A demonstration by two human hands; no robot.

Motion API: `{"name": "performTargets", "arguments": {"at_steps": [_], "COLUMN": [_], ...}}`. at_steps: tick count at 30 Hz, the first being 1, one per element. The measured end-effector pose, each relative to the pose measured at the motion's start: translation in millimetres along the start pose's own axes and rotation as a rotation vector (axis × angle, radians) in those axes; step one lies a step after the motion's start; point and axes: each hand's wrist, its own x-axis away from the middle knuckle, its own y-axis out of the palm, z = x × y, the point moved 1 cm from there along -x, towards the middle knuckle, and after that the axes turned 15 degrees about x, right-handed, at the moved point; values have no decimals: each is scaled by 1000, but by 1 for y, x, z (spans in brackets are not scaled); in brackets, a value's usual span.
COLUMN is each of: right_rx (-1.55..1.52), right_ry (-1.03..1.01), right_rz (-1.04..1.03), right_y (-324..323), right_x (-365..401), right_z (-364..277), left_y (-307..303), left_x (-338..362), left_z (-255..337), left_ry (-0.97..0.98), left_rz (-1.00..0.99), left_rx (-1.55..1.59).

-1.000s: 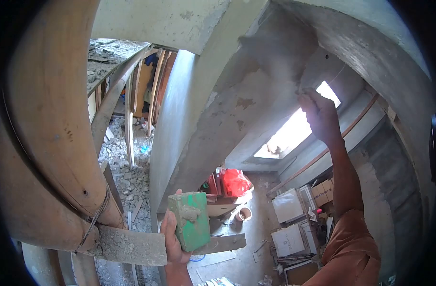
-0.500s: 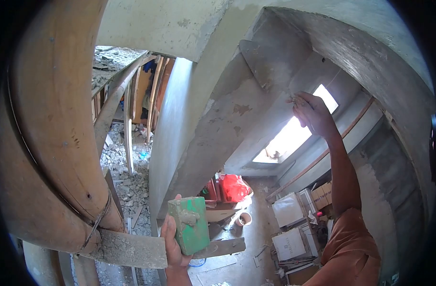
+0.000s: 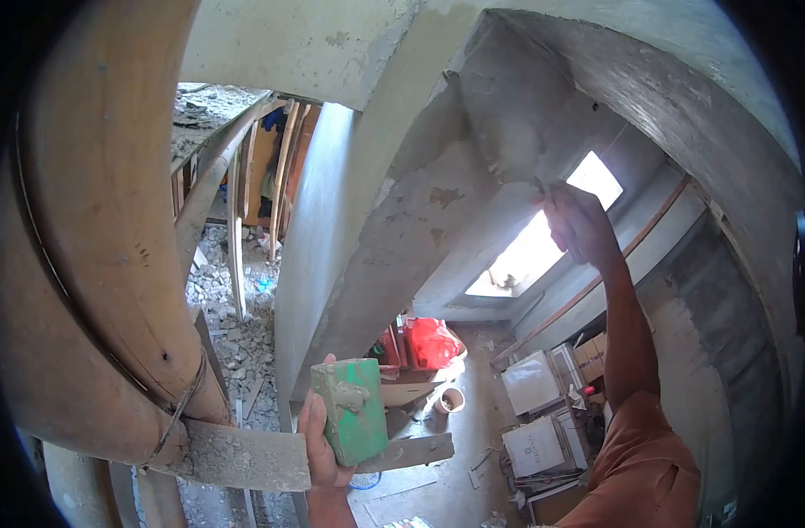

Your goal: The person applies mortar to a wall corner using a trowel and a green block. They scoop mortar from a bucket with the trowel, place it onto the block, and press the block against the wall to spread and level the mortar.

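Note:
My left hand (image 3: 322,449) grips a small green hawk (image 3: 358,436), a thick block smeared with grey plaster. A lump of wet plaster (image 3: 354,399) sits on its face. Higher up on the right, my right hand (image 3: 580,220) is closed around the handle of a trowel, which is mostly hidden by the fingers. The trowel's grey blade (image 3: 505,145) is blurred and hard to tell from the wall. It lies close to the grey plastered underside of the beam (image 3: 429,202), which has a few rough brown patches.
Thick bamboo poles (image 3: 112,220), tied with wire, stand close on the left. A plank (image 3: 244,458) runs below my left hand. Down on the floor are a red bag (image 3: 433,343), a bucket (image 3: 451,401) and stacked boxes (image 3: 534,449). Rubble (image 3: 231,352) covers the ground at left. A bright window opening (image 3: 543,246) lies behind my right hand.
My right hand has moved slightly right and down, and its trowel blade has become more blurred against the surface. My left hand and the green hawk have hardly moved.

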Motion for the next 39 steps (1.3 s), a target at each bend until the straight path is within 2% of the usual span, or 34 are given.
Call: {"name": "performTargets", "arguments": {"at_steps": [4,8,12,15,17,19,20,22,25,26,28,29,31,32,35,38,39], "right_rx": [67,201,457,343,161,127,126,228,530,530,591,588,465,320,13,24,201], "right_ry": [5,71,-92,-72,-109,-3,0,-66,-48,-48,-316,-317,1,-120,71,8,8], "right_rz": [-67,-182,-249,-170,-87,-53,-52,-55,-153,-154,-138,-137,-125,-113,-9,-43,-80], "right_y": [0,12,28,25,16,7,9,15,37,41,49,45,37,26,10,13,19], "right_x": [-28,-15,8,6,-11,-18,-18,-23,-2,3,8,8,6,-4,-21,-27,-21], "right_z": [0,20,24,23,29,-2,1,12,14,22,31,31,14,31,-4,9,14], "left_y": [2,1,4,2,5,7,7,7,4,4,3,3,2,2,5,4,5], "left_x": [1,1,1,1,2,2,2,2,2,2,2,2,2,2,2,3,2], "left_z": [1,1,1,2,3,2,2,2,2,2,2,1,1,2,1,1,1], "left_ry": [4,2,2,-1,-3,-6,-2,7,-4,-13,-19,-10,-2,-4,-5,7,9], "left_rz": [4,13,19,7,8,8,13,15,-12,-7,-2,1,8,-3,-4,1,-10], "left_rx": [-1,-4,-10,-5,0,1,11,19,25,26,25,11,-5,8,28,33,37]}}
